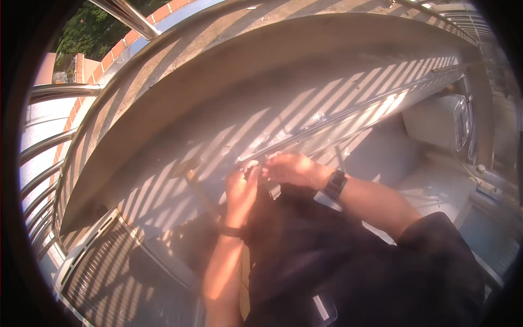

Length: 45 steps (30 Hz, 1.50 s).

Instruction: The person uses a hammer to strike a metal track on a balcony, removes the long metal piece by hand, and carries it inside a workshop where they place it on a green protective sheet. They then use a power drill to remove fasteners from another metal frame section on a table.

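My left hand (241,188) and my right hand (297,169) meet at the middle, fingertips close together and curled in a pinch. Something small may be between them, but glare and the fingers keep me from making it out. Just beyond the hands, a long pale panel (359,111) with a straight raised edge runs diagonally away to the far right. Thin, shiny clear scraps (278,136) lie along its near side. A dark band circles my left wrist, and a black watch (335,184) is on my right.
A slatted grille panel (109,267) in a pale frame stands at the lower left. Metal railings (54,144) and a curved ledge (180,49) border the far side. A pale boxy case (436,120) and a blue-grey panel (493,229) are at the right. Striped shadows cross everything.
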Each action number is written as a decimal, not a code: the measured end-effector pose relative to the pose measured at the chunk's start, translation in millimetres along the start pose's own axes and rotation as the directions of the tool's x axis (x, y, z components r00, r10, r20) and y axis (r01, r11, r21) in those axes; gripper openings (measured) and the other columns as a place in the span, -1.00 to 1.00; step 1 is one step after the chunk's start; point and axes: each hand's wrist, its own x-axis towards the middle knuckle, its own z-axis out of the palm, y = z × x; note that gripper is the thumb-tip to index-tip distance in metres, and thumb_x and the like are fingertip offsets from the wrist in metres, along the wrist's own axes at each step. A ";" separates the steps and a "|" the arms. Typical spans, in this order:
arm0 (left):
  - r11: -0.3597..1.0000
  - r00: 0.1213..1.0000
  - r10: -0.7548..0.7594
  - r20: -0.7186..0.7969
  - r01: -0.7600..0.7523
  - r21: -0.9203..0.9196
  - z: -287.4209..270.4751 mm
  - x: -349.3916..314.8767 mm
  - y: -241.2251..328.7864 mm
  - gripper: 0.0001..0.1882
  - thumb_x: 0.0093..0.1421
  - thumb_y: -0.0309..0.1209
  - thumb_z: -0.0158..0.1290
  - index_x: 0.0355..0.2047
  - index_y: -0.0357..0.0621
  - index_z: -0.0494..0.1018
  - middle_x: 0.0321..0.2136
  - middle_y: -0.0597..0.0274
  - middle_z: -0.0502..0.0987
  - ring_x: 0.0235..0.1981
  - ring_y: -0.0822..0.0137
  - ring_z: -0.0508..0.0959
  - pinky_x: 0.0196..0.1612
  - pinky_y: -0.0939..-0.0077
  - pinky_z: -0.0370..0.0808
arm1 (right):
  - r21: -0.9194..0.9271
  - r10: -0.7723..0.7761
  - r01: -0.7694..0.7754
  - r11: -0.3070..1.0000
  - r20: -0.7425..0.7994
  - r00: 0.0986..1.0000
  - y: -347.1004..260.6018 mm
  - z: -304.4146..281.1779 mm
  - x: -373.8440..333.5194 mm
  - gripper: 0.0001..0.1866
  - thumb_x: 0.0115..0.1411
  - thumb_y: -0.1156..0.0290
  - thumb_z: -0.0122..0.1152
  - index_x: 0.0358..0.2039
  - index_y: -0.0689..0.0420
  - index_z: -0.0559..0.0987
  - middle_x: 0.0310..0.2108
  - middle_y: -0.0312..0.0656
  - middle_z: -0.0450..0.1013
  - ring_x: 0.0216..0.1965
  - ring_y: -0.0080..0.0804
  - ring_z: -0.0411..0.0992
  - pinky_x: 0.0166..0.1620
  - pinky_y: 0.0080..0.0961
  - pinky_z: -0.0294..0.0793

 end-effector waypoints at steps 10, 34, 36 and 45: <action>0.852 0.957 0.237 0.164 -0.286 0.438 9.7 61.9 -27.5 -0.80 0.18 -0.38 0.11 -0.27 -0.23 0.63 -0.37 -0.02 0.61 -0.27 0.02 0.59 -0.12 0.20 0.47 | -0.813 -0.603 0.221 0.539 -0.189 0.775 -40.9 -50.6 -15.5 -0.77 0.07 0.35 0.25 -0.33 0.25 0.65 -0.44 -0.15 0.59 -0.41 -0.49 0.55 -0.28 -0.53 0.53; 0.822 0.924 0.370 0.099 -0.375 0.429 31.1 50.9 -47.2 -0.83 0.25 -0.35 0.07 -0.30 -0.17 0.59 -0.34 0.02 0.60 -0.25 -0.04 0.59 -0.13 0.14 0.50 | -0.790 -0.522 0.112 -0.603 0.496 0.694 0.1 -38.2 10.0 -0.06 -0.31 0.02 0.57 0.14 0.05 0.44 0.18 -0.16 0.37 0.33 -0.15 0.21 0.30 0.39 0.05; 0.836 0.931 0.358 0.068 -0.352 0.421 32.2 50.6 -51.2 -0.82 0.24 -0.35 0.08 -0.31 -0.17 0.60 -0.34 0.02 0.60 -0.25 -0.03 0.59 -0.13 0.15 0.50 | -0.792 -0.512 0.138 -0.595 0.506 0.694 3.0 -41.2 14.2 -0.06 -0.32 0.02 0.58 0.14 0.04 0.44 0.17 -0.18 0.39 0.33 -0.16 0.23 0.30 0.40 0.02; 0.804 0.911 0.379 0.160 -0.410 0.431 28.4 53.5 -57.0 -0.71 0.29 -0.25 0.06 -0.18 -0.22 0.61 -0.33 0.02 0.60 -0.23 -0.01 0.59 -0.12 0.20 0.49 | -0.830 -0.555 0.223 -0.512 0.518 0.651 3.2 -44.9 19.8 -0.19 -0.25 0.11 0.54 0.07 0.00 0.45 0.13 -0.20 0.42 0.27 -0.19 0.32 0.27 0.42 0.02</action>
